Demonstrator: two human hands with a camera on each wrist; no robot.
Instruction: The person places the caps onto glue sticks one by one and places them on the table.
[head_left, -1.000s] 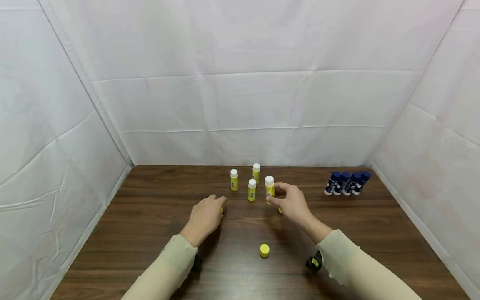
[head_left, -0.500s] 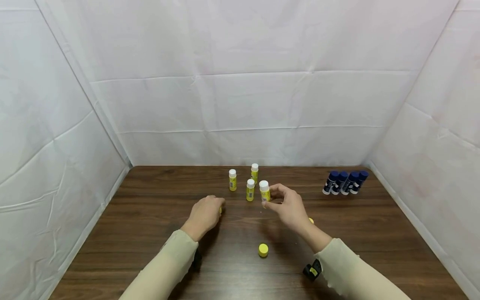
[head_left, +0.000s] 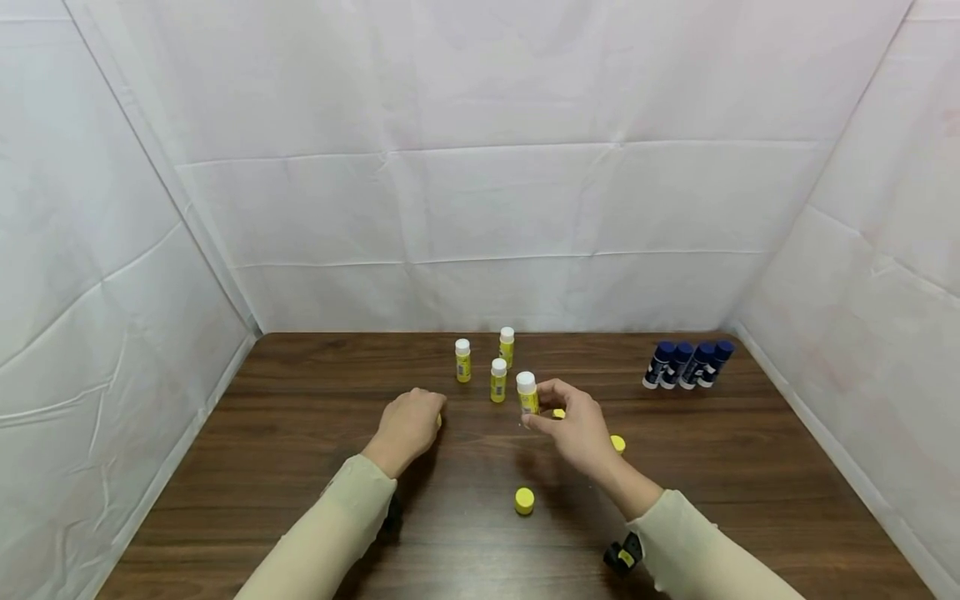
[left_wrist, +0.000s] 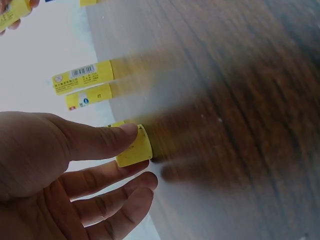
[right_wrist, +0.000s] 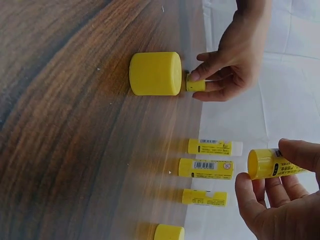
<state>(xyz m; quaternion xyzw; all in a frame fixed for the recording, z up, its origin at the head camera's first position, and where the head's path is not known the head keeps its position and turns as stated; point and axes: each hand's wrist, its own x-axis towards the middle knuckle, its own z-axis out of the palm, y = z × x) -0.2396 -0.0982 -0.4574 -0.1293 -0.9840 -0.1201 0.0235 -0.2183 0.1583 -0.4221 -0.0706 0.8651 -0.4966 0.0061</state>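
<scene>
Between thumb and fingers, my right hand (head_left: 577,425) holds a yellow glue stick (head_left: 528,396) upright above the table, its white top uppermost. Its yellow base end faces the camera in the right wrist view. To the left, my left hand (head_left: 408,425) pinches a yellow printed glue stick (left_wrist: 135,150) low at the tabletop; the hand covers most of it. Three white-topped yellow glue sticks stand upright between and beyond the hands: one at left (head_left: 463,362), one at the back (head_left: 507,348) and one in front (head_left: 498,382).
Yellow caps lie on the brown table (head_left: 285,467): a front cap (head_left: 524,501), a cap by my right wrist (head_left: 617,443) and a cap behind the right fingers (head_left: 559,414). Several blue-capped glue sticks (head_left: 688,365) stand in a row at the back right. White cloth walls (head_left: 480,208) surround the table.
My right hand has brought its glue stick slightly left and nearer to me, exposing yellow caps behind it. The left hand keeps its place and pinch. The head view has shifted a little.
</scene>
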